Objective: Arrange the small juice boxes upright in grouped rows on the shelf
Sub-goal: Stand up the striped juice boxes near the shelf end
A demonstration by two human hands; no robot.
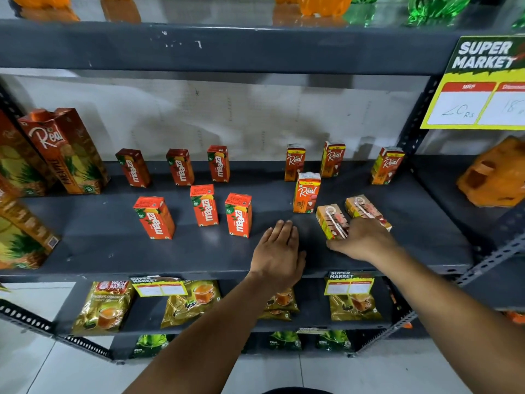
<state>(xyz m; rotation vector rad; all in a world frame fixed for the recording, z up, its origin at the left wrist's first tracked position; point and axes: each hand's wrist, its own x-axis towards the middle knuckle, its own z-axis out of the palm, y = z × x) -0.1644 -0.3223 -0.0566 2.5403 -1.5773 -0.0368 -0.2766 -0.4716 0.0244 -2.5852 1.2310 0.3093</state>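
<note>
- The grey shelf (85, 245) carries small juice boxes in two groups, red ones on the left and orange ones on the right.
- Six Maaza boxes stand upright: three in a back row (181, 166) near the wall, and three in a front row (204, 205) nearer to the edge. The front three are not in a straight line.
- Four Real boxes stand upright on the right: three at the back (333, 159) and one (306, 192) a little more forward.
- Two more Real boxes lie flat with the straw side up, the left one (331, 221) and the right one (365, 210), just beside each other and in front of the standing ones.
- The right hand (362, 240) is over the near ends of the two flat boxes. Its fingers touch them, and the thumb points left along the shelf. If it really grips a box, I cannot tell; the fingers hide the contact.
- The left hand (279, 248) lies flat on the bare shelf, palm down, fingers together and stretched. It holds nothing and is between the Maaza front row and the flat boxes, apart from both.
- Big Real cartons (65, 149) stand tilted at the left end of the same shelf.
- A yellow price tag (480, 83) hangs from the shelf above at the right.
- Gold packets (105, 305) lie on the shelf below.
</note>
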